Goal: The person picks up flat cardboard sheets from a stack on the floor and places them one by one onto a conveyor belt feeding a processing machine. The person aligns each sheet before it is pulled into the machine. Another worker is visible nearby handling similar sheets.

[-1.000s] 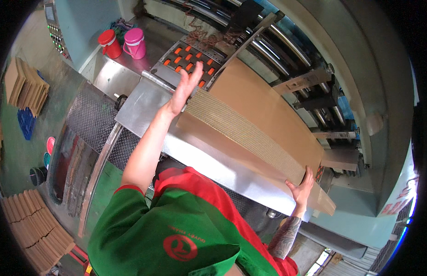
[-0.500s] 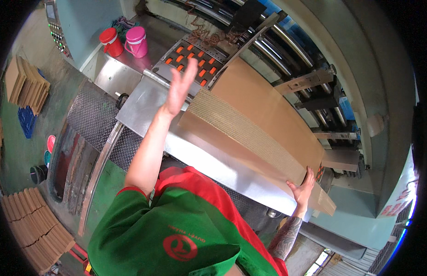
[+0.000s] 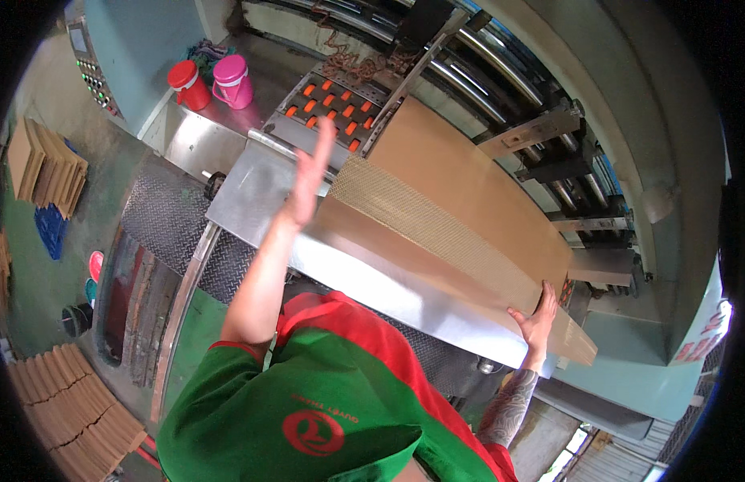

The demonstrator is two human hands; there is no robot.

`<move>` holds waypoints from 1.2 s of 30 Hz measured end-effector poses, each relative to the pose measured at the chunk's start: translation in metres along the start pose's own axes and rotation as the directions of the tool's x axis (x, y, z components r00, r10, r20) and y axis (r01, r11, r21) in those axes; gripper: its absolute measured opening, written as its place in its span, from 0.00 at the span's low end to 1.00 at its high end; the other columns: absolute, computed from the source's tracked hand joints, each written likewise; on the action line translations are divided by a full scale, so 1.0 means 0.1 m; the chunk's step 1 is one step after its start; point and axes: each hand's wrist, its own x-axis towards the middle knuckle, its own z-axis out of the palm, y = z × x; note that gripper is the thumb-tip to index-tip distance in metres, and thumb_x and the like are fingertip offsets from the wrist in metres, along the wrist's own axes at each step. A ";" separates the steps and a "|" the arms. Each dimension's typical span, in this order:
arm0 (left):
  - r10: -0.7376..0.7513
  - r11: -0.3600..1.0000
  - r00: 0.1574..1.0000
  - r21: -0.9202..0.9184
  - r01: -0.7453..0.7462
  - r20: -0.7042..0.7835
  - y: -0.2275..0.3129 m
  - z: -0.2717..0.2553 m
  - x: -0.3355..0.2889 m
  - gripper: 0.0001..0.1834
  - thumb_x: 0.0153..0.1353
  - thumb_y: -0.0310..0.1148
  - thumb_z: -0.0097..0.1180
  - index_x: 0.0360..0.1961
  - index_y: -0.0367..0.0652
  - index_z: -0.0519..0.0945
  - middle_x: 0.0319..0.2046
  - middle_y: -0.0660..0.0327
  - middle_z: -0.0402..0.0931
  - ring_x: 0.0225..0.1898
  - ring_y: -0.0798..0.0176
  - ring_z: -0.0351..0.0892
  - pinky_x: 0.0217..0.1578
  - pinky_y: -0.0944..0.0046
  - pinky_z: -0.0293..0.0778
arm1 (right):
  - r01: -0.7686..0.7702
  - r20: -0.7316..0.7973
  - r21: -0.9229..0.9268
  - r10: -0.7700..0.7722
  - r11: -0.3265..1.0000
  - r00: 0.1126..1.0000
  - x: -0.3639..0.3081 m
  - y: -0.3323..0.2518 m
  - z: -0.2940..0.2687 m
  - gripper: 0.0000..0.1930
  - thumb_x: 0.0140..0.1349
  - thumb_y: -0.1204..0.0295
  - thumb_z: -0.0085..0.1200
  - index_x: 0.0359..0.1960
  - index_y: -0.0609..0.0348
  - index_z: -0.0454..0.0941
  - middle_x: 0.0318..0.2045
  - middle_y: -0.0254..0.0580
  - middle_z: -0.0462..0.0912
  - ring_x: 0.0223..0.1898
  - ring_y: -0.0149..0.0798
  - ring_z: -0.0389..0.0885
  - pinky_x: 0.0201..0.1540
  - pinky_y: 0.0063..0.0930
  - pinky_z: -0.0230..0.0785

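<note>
On steel feed desk [image 3: 252, 193] of box machine, stack of corrugated cardboard sheets [image 3: 461, 209] is being squared. Left hand [image 3: 310, 173] raised, flat and open, fingers spread, blurred, nothing held, just beside near end of stack. Right hand [image 3: 538, 321] pressed open-palmed against far corner, not gripping. Next move judged: flat tap needed on left end, right hand bracing. Orange feed wheels [image 3: 332, 104] ahead; angled side guide [image 3: 404, 88] close by stack. Red jug [image 3: 187, 84], pink jug [image 3: 232, 80] well apart.
</note>
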 end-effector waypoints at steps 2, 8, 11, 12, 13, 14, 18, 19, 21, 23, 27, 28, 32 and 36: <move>-0.075 0.993 0.991 0.105 0.063 0.114 0.00 0.07 -0.06 0.59 0.72 0.81 0.06 0.88 0.45 0.37 0.89 0.56 0.28 0.89 0.54 0.26 0.85 0.49 0.21 | -0.004 0.006 0.009 0.004 1.000 1.000 -0.01 0.00 0.00 0.67 0.39 0.46 0.85 0.81 0.60 0.61 0.78 0.56 0.68 0.82 0.60 0.60 0.83 0.59 0.50; -0.058 0.998 0.997 0.006 0.058 0.042 -0.05 0.03 -0.07 0.59 0.72 0.81 0.06 0.89 0.46 0.37 0.89 0.56 0.28 0.89 0.54 0.26 0.85 0.48 0.21 | -0.008 0.004 0.012 0.008 1.000 1.000 0.00 -0.01 0.00 0.68 0.39 0.46 0.85 0.82 0.60 0.60 0.79 0.56 0.66 0.83 0.58 0.59 0.84 0.60 0.48; -0.028 0.999 0.998 -0.019 0.027 -0.055 -0.02 -0.09 -0.04 0.59 0.72 0.81 0.06 0.89 0.47 0.37 0.90 0.57 0.28 0.89 0.54 0.26 0.85 0.48 0.21 | -0.009 0.007 0.020 0.008 1.000 1.000 0.01 -0.02 -0.02 0.68 0.40 0.45 0.85 0.82 0.59 0.60 0.80 0.55 0.66 0.83 0.58 0.59 0.84 0.60 0.48; -0.027 0.999 0.989 -0.041 0.021 -0.147 -0.02 -0.10 -0.04 0.58 0.72 0.81 0.06 0.89 0.48 0.37 0.90 0.57 0.29 0.89 0.54 0.27 0.85 0.48 0.22 | -0.004 -0.001 0.027 0.004 1.000 1.000 0.00 -0.03 -0.02 0.68 0.40 0.45 0.84 0.82 0.59 0.60 0.80 0.55 0.66 0.83 0.58 0.59 0.84 0.60 0.48; -0.010 0.998 0.955 -0.062 -0.009 -0.296 -0.01 -0.11 -0.04 0.58 0.72 0.81 0.07 0.89 0.48 0.38 0.90 0.58 0.29 0.89 0.54 0.28 0.85 0.48 0.22 | -0.035 0.014 0.004 0.035 0.999 0.999 0.00 -0.04 -0.03 0.67 0.40 0.46 0.84 0.82 0.59 0.61 0.80 0.55 0.66 0.83 0.58 0.59 0.84 0.59 0.48; 0.003 0.996 0.952 -0.088 -0.031 -0.307 -0.02 -0.08 -0.05 0.59 0.72 0.82 0.08 0.89 0.49 0.37 0.90 0.58 0.29 0.89 0.55 0.28 0.85 0.48 0.21 | -0.051 0.019 -0.008 0.051 0.999 0.999 0.00 -0.05 -0.03 0.67 0.40 0.46 0.84 0.82 0.59 0.61 0.80 0.55 0.65 0.83 0.57 0.59 0.84 0.59 0.48; -0.138 0.987 0.977 0.099 0.122 0.165 -0.06 0.01 -0.11 0.61 0.69 0.84 0.07 0.89 0.49 0.37 0.90 0.58 0.28 0.89 0.54 0.27 0.85 0.47 0.20 | -0.007 -0.006 0.039 0.008 0.999 1.000 -0.01 -0.06 -0.04 0.66 0.40 0.47 0.84 0.82 0.59 0.61 0.79 0.54 0.66 0.83 0.57 0.59 0.84 0.58 0.49; -0.093 0.995 0.995 0.039 0.092 0.033 -0.07 0.02 -0.12 0.61 0.69 0.84 0.07 0.89 0.49 0.37 0.90 0.58 0.28 0.89 0.54 0.27 0.85 0.47 0.20 | -0.016 0.000 0.032 0.016 0.999 1.000 0.00 -0.07 -0.04 0.66 0.40 0.47 0.84 0.82 0.59 0.61 0.79 0.54 0.66 0.83 0.57 0.59 0.84 0.58 0.49; -0.066 0.998 0.990 -0.030 0.063 -0.121 -0.05 -0.11 -0.08 0.62 0.68 0.84 0.06 0.89 0.49 0.37 0.90 0.58 0.28 0.89 0.54 0.28 0.85 0.46 0.21 | -0.017 -0.008 0.024 0.017 1.000 1.000 0.00 -0.07 -0.04 0.66 0.40 0.49 0.85 0.81 0.59 0.61 0.79 0.54 0.67 0.83 0.57 0.59 0.84 0.58 0.49; -0.036 0.999 0.992 -0.039 0.031 -0.125 -0.03 -0.20 -0.04 0.61 0.69 0.84 0.06 0.89 0.49 0.37 0.90 0.58 0.28 0.89 0.54 0.28 0.85 0.46 0.20 | -0.015 -0.006 0.020 0.015 1.000 1.000 0.00 -0.07 -0.04 0.66 0.40 0.50 0.85 0.81 0.59 0.62 0.79 0.54 0.67 0.83 0.57 0.59 0.84 0.58 0.49; -0.061 0.998 0.998 0.020 0.061 -0.029 -0.05 -0.07 -0.03 0.61 0.70 0.83 0.06 0.89 0.46 0.37 0.89 0.55 0.28 0.89 0.54 0.27 0.85 0.47 0.22 | -0.006 -0.017 0.049 0.006 0.999 1.000 0.01 -0.07 -0.03 0.66 0.39 0.51 0.85 0.81 0.60 0.62 0.79 0.54 0.67 0.83 0.57 0.59 0.84 0.57 0.50; -0.061 0.998 0.998 0.037 0.060 0.023 -0.06 -0.01 -0.02 0.60 0.71 0.82 0.06 0.88 0.46 0.37 0.89 0.54 0.29 0.89 0.54 0.27 0.85 0.49 0.22 | -0.019 -0.007 0.032 0.019 0.999 1.000 0.02 -0.07 -0.03 0.66 0.39 0.51 0.85 0.81 0.60 0.62 0.79 0.54 0.67 0.83 0.57 0.59 0.84 0.57 0.49; -0.047 0.997 0.998 -0.069 0.044 -0.039 -0.06 0.05 0.05 0.61 0.70 0.83 0.05 0.89 0.45 0.38 0.89 0.54 0.31 0.89 0.54 0.29 0.85 0.47 0.22 | -0.027 0.009 0.005 0.027 1.000 1.000 0.03 -0.05 -0.03 0.66 0.40 0.50 0.85 0.82 0.59 0.61 0.79 0.54 0.67 0.83 0.57 0.58 0.84 0.58 0.49; -0.064 0.996 0.998 -0.060 0.064 0.013 -0.06 0.00 0.13 0.64 0.67 0.84 0.04 0.89 0.45 0.38 0.90 0.55 0.29 0.89 0.52 0.28 0.85 0.46 0.22 | -0.011 0.003 0.001 0.011 1.000 1.000 0.01 -0.04 -0.02 0.67 0.40 0.46 0.84 0.82 0.60 0.61 0.79 0.55 0.67 0.84 0.58 0.58 0.84 0.58 0.48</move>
